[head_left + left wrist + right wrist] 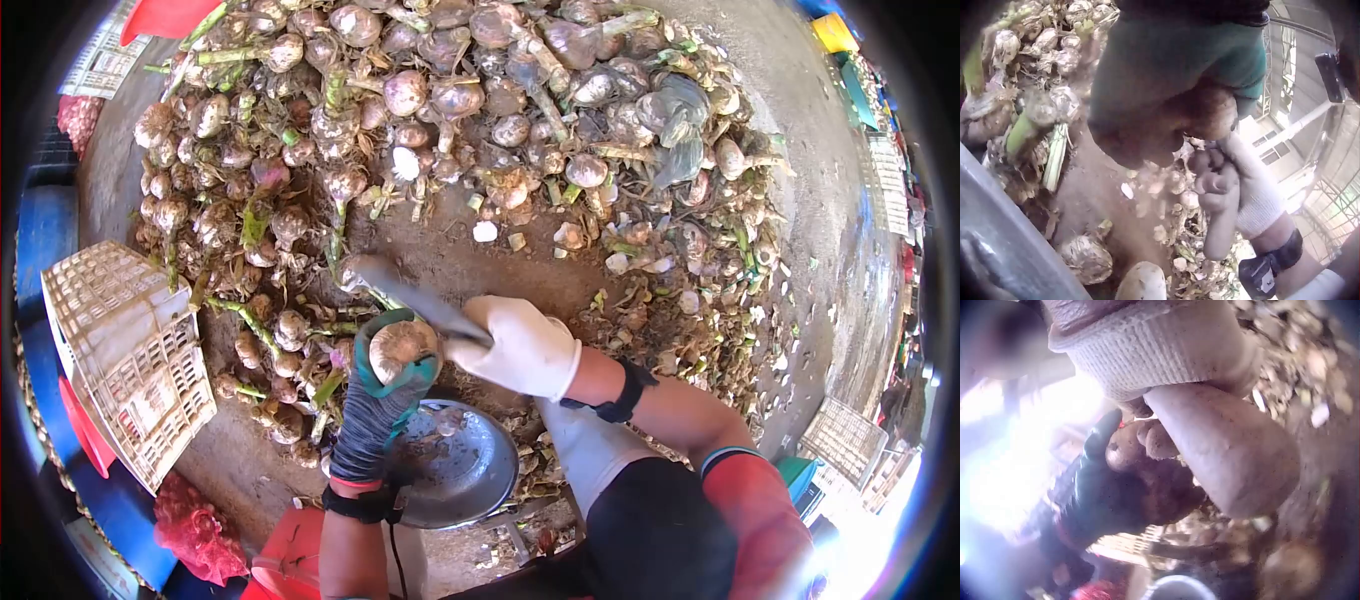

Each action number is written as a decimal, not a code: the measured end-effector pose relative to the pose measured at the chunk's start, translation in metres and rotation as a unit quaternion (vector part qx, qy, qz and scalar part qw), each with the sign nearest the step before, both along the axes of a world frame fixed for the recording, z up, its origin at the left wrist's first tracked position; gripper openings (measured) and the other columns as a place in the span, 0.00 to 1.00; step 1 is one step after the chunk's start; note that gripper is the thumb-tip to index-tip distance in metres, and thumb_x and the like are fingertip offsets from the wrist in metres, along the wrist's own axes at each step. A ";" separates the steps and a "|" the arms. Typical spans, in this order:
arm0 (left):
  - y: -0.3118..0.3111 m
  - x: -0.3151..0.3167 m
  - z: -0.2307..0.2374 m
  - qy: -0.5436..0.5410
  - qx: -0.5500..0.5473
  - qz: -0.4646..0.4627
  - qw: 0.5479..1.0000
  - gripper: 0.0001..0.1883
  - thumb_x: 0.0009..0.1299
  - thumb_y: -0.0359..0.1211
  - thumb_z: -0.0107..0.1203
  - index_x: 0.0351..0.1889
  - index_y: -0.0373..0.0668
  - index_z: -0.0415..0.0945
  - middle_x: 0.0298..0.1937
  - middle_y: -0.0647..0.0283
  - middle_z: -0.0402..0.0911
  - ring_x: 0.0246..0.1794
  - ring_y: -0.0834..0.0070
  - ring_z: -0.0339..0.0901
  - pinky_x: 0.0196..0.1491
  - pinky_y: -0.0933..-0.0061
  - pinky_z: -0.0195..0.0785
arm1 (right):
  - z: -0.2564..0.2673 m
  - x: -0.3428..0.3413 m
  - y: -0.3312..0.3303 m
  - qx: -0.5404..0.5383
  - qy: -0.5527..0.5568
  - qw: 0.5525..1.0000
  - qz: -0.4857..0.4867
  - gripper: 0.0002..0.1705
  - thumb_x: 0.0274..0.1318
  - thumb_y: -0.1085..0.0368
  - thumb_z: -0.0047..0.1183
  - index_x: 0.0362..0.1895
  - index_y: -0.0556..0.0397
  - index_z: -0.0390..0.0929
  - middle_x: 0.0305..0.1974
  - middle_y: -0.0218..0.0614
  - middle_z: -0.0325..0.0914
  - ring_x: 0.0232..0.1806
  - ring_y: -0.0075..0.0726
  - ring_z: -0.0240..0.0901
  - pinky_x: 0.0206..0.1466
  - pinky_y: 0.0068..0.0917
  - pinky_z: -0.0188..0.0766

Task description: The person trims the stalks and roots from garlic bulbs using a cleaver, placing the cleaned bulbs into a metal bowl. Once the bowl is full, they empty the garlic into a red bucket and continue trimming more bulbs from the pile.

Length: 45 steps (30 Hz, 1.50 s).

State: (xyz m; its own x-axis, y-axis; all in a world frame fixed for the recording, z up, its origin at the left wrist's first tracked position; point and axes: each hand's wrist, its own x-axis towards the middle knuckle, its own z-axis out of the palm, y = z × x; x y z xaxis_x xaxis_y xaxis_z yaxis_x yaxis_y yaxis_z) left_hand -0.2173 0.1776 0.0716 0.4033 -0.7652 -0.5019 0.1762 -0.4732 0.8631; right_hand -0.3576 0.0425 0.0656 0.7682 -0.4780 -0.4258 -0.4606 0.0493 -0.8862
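Head view: left fingers [412, 380] curl about a rounded, beige, brown-tinged bulb [403, 350], right fingers [468, 356] gripping a grey knife [418, 298]

A bulb [402, 352] sits in the left hand's [380, 405] fingers; the knife [415, 304], in the right hand's [522, 345] fingers, lies just ahead of it. The heap [440, 100] spreads ahead of both hands' fingers, a plastic bag [680, 120] on its right part. Left of them stands a crate [130, 360]; right lie trimmings [650, 360]. Behind the left fingers is a basin [475, 482].
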 end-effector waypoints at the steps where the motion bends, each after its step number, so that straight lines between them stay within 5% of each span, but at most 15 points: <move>1: 0.003 0.002 0.001 -0.004 0.011 0.004 1.000 0.35 0.55 0.34 0.68 0.58 0.39 0.61 0.52 0.57 0.72 0.49 0.69 0.72 0.54 0.69 0.69 | 0.008 -0.003 -0.002 -0.202 -0.032 0.975 0.083 0.20 0.51 0.53 0.56 0.29 0.60 0.76 0.22 0.43 0.77 0.27 0.50 0.77 0.30 0.39 0.74; 3: 0.012 0.006 -0.006 -0.097 0.019 -0.075 0.992 0.36 0.56 0.34 0.68 0.59 0.39 0.59 0.52 0.57 0.71 0.49 0.69 0.72 0.53 0.69 0.69 | 0.014 -0.005 -0.003 -0.209 -0.017 0.969 0.127 0.16 0.48 0.55 0.56 0.29 0.56 0.75 0.25 0.44 0.75 0.29 0.56 0.75 0.32 0.44 0.74; 6: 0.015 0.008 -0.004 0.020 0.008 -0.052 0.998 0.37 0.56 0.35 0.68 0.60 0.39 0.59 0.51 0.57 0.72 0.48 0.70 0.73 0.53 0.69 0.69 | 0.017 -0.005 -0.003 -0.279 0.030 0.939 0.200 0.15 0.47 0.56 0.57 0.32 0.55 0.75 0.29 0.44 0.75 0.30 0.52 0.77 0.33 0.43 0.75; 8: 0.027 0.013 -0.021 -0.288 -0.010 -0.162 0.944 0.37 0.55 0.36 0.69 0.59 0.38 0.60 0.49 0.57 0.74 0.46 0.70 0.75 0.49 0.69 0.70 | 0.019 -0.005 -0.004 -0.284 0.022 0.935 0.212 0.15 0.46 0.56 0.58 0.33 0.53 0.74 0.31 0.44 0.75 0.31 0.51 0.77 0.33 0.43 0.74; 21: 0.026 0.006 -0.010 -0.230 -0.016 -0.084 0.969 0.28 0.53 0.32 0.68 0.50 0.37 0.68 0.39 0.59 0.79 0.35 0.72 0.78 0.38 0.70 0.72 | -0.025 -0.001 0.007 -0.347 -0.036 0.923 0.164 0.15 0.43 0.56 0.60 0.32 0.50 0.74 0.30 0.40 0.75 0.29 0.49 0.77 0.31 0.42 0.74; 25: 0.022 -0.003 0.016 -0.095 -0.023 0.090 0.991 0.23 0.56 0.33 0.64 0.47 0.37 0.70 0.42 0.57 0.79 0.40 0.67 0.78 0.45 0.69 0.71 | -0.053 0.004 -0.004 -0.305 0.034 0.939 0.157 0.13 0.50 0.55 0.53 0.31 0.52 0.74 0.26 0.43 0.75 0.29 0.50 0.77 0.30 0.43 0.74; 29: 0.023 0.006 0.058 0.081 -0.011 -0.119 0.989 0.39 0.49 0.46 0.72 0.55 0.37 0.68 0.49 0.53 0.77 0.51 0.61 0.76 0.55 0.65 0.68 | -0.053 -0.005 -0.023 -0.287 0.094 0.953 0.037 0.18 0.52 0.52 0.54 0.25 0.56 0.74 0.24 0.49 0.73 0.28 0.58 0.73 0.31 0.45 0.70; 31: 0.017 0.026 0.041 -0.033 -0.056 -0.466 0.883 0.42 0.51 0.48 0.71 0.60 0.39 0.65 0.50 0.54 0.77 0.49 0.62 0.77 0.53 0.64 0.70 | -0.044 0.004 -0.029 -0.320 0.037 0.947 0.009 0.16 0.51 0.54 0.55 0.27 0.55 0.74 0.24 0.47 0.74 0.29 0.56 0.74 0.32 0.45 0.71; 33: 0.028 0.032 0.028 0.148 0.137 -0.322 0.925 0.40 0.55 0.49 0.68 0.61 0.38 0.63 0.46 0.51 0.78 0.47 0.62 0.78 0.49 0.64 0.72 | -0.038 0.003 -0.025 -0.340 -0.003 0.940 -0.030 0.14 0.50 0.56 0.57 0.28 0.54 0.75 0.25 0.46 0.74 0.29 0.54 0.75 0.32 0.45 0.72; 35: 0.007 0.044 0.026 -0.040 0.234 -0.185 0.954 0.38 0.58 0.48 0.65 0.60 0.36 0.63 0.41 0.48 0.79 0.44 0.59 0.79 0.46 0.64 0.73 | -0.034 0.010 -0.029 -0.280 -0.008 0.958 -0.065 0.13 0.48 0.57 0.58 0.28 0.54 0.75 0.25 0.46 0.74 0.30 0.55 0.74 0.33 0.45 0.71; 37: -0.003 0.063 -0.008 -0.195 0.138 -0.139 0.961 0.22 0.67 0.42 0.59 0.52 0.39 0.68 0.34 0.57 0.79 0.31 0.76 0.77 0.34 0.74 0.73 | -0.042 0.010 -0.029 -0.260 -0.004 0.963 -0.076 0.13 0.48 0.57 0.58 0.28 0.54 0.75 0.25 0.47 0.74 0.31 0.56 0.74 0.34 0.45 0.70; 39: -0.024 0.082 -0.053 -0.288 0.208 -0.108 0.929 0.27 0.66 0.48 0.57 0.52 0.37 0.68 0.34 0.54 0.81 0.36 0.67 0.80 0.37 0.66 0.73 | -0.046 0.007 -0.027 -0.235 0.003 0.968 -0.087 0.13 0.48 0.58 0.58 0.28 0.54 0.75 0.25 0.48 0.74 0.31 0.57 0.73 0.35 0.46 0.70; 40: -0.039 0.088 -0.062 -0.287 0.208 -0.108 0.929 0.27 0.66 0.48 0.57 0.52 0.37 0.68 0.34 0.54 0.81 0.36 0.67 0.80 0.37 0.66 0.73 | -0.046 0.004 -0.029 -0.225 0.018 0.971 -0.079 0.12 0.49 0.59 0.57 0.27 0.56 0.75 0.26 0.48 0.74 0.30 0.57 0.73 0.33 0.44 0.69; 42: -0.073 0.088 -0.055 -0.422 0.377 -0.175 0.806 0.33 0.62 0.55 0.57 0.51 0.35 0.69 0.41 0.46 0.81 0.43 0.55 0.80 0.44 0.60 0.72 | -0.045 -0.001 -0.031 -0.215 0.035 0.973 -0.075 0.11 0.50 0.61 0.56 0.27 0.57 0.75 0.26 0.49 0.73 0.30 0.58 0.73 0.32 0.43 0.68; 45: -0.076 0.089 -0.074 -0.391 0.406 -0.265 0.782 0.40 0.59 0.62 0.55 0.51 0.34 0.70 0.44 0.40 0.79 0.49 0.47 0.76 0.50 0.56 0.69 | -0.042 -0.004 -0.034 -0.214 0.069 0.973 -0.045 0.12 0.50 0.60 0.54 0.26 0.57 0.74 0.26 0.50 0.73 0.30 0.58 0.72 0.32 0.44 0.68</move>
State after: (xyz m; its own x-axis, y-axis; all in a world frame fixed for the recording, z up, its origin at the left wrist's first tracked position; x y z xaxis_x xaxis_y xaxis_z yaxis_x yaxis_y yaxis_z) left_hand -0.1286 0.1016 -0.0026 0.5641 -0.4860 -0.6676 -0.6622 -0.7492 -0.0141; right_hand -0.3615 0.0081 0.0235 0.6652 -0.6963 -0.2694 -0.5874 -0.2653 -0.7646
